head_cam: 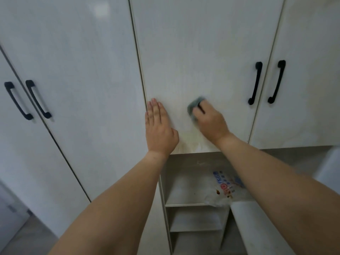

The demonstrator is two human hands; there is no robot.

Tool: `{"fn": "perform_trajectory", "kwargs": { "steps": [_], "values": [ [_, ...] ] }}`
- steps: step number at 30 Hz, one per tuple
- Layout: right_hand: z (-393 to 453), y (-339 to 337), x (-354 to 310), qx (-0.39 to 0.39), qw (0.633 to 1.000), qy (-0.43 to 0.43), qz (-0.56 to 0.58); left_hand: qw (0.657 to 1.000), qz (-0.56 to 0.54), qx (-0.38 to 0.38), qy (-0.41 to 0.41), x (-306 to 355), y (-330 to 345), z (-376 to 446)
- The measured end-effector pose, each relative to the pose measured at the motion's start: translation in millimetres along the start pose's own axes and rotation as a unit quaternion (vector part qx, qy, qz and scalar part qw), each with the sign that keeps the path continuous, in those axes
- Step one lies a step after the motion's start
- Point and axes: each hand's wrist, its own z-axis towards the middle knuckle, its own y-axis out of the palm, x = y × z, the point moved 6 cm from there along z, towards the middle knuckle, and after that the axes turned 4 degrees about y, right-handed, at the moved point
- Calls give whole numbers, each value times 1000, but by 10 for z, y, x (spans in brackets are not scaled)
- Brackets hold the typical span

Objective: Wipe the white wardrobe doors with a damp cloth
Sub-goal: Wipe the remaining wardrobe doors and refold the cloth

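Note:
A row of white wardrobe doors fills the view. My left hand (159, 127) lies flat with straight fingers on the lower left part of the middle door (202, 57), beside its left edge. My right hand (209, 120) presses a grey-blue cloth (193, 106) against the same door, fingers curled over it. The cloth is blurred and mostly covered by my fingers. The door's bottom edge shows yellowish stains (191, 146) between my two wrists.
Black bar handles sit on the doors at the right (255, 83) (276, 81) and at the far left (17, 101) (37, 99). Below the middle door are open shelves (185, 205) holding a printed plastic bag (223, 186). A white surface (257, 218) juts out at the lower right.

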Motion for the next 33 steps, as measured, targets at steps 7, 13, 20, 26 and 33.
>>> {"fn": "perform_trajectory", "kwargs": {
  "steps": [7, 13, 20, 26, 33],
  "values": [
    [76, -311, 584, 14, 994, 104, -22, 998, -3, -15, 66, 557, 75, 96],
    [-357, -184, 613, 18, 989, 146, -20, 998, 20, -39, 44, 730, 252, 192],
    [-730, -318, 1092, -17, 978, 210, -16, 998, 24, -23, 47, 988, 286, 236],
    [-799, -586, 1508, 42, 964, 263, -5, 998, 28, -15, 54, 1132, 382, 274],
    [-859, -355, 1411, 63, 951, 302, 20, 998, 11, 5, 64, 1141, 375, 265]
  ]
}}
